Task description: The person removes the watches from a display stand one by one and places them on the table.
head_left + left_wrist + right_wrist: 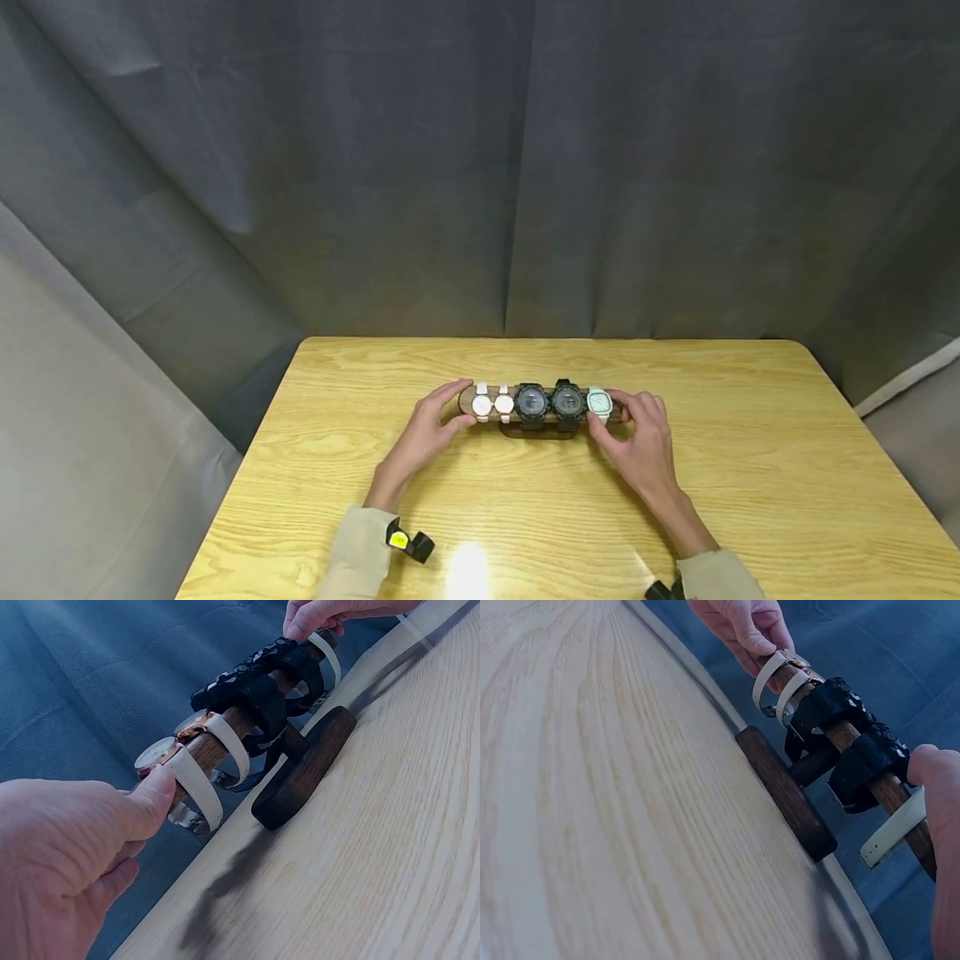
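A dark wooden watch stand [787, 796] with a long bar and a flat base is on the table between my hands. Around its left end, the thumb and fingers of my left hand [423, 433] grip the bar beside a white-strapped watch [482, 405]. A second white-strapped watch [504, 404] comes after it, followed by a black digital watch [532, 402] and another black watch [568, 402]. At the right end, my right hand [645, 446] pinches a mint-green watch [600, 402] between thumb and index finger. Its pale strap [892, 831] hangs around the bar in the right wrist view.
The light wood-grain table [337, 467] has rounded far corners, and the stand sits towards its far edge. Dark grey curtain [405, 183] hangs behind it, with lighter cloth [90, 433] at the left. A bright reflection lies on the near tabletop.
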Demonstrator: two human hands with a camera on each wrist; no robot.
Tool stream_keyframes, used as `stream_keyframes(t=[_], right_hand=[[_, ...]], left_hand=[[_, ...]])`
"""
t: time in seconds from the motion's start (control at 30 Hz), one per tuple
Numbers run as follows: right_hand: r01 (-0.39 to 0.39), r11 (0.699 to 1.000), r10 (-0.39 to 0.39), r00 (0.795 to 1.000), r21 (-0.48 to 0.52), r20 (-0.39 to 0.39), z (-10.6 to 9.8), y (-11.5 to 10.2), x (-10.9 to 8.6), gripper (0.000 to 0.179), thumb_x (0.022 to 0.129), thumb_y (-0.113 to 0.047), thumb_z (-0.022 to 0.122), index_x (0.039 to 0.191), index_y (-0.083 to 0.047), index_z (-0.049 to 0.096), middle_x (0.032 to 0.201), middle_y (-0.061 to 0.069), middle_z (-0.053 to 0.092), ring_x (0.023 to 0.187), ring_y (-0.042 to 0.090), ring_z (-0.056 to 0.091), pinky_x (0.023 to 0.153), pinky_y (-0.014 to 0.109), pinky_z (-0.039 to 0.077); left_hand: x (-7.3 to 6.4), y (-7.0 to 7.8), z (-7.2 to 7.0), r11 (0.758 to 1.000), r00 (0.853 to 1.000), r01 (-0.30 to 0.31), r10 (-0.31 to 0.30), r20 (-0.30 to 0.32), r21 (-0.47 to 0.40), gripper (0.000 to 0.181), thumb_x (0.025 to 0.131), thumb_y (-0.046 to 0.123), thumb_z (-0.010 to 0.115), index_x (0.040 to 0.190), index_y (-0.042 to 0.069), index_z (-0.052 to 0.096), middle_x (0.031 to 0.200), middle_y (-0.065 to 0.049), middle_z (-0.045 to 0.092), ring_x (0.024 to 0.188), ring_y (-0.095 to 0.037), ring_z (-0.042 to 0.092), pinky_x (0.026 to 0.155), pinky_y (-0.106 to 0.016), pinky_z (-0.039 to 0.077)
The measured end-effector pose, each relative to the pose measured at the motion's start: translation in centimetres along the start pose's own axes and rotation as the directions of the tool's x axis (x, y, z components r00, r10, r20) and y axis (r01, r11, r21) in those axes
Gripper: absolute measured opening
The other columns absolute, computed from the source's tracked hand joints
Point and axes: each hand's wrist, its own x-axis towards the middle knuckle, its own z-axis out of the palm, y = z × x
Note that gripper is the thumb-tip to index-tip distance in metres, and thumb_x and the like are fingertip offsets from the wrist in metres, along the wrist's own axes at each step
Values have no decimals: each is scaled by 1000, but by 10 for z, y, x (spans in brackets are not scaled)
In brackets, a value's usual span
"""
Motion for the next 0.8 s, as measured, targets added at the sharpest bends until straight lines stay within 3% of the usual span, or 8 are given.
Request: stream_keyframes(t=[0.53,0.8], right_hand=[[15,999,-15,1000,31,-21,0,-1,1,38,74,-8,86,108,3,75,75,12,53,80,19,42,72,22,30],[-17,999,17,1000,38,-19,-3,0,2,37,76,-12,86,107,6,75,72,14,53,78,21,42,73,18,29]], left_hand=[[-2,-3,1,1000,1000,-18,19,-17,19,62,93,12,77,151,7,55,155,-14,53,146,-34,46,122,-49,37],[-1,-5,2,999,999,-36,37,-18,29,61,93,13,77,151,8,55,155,-13,53,146,-33,47,122,-49,38]])
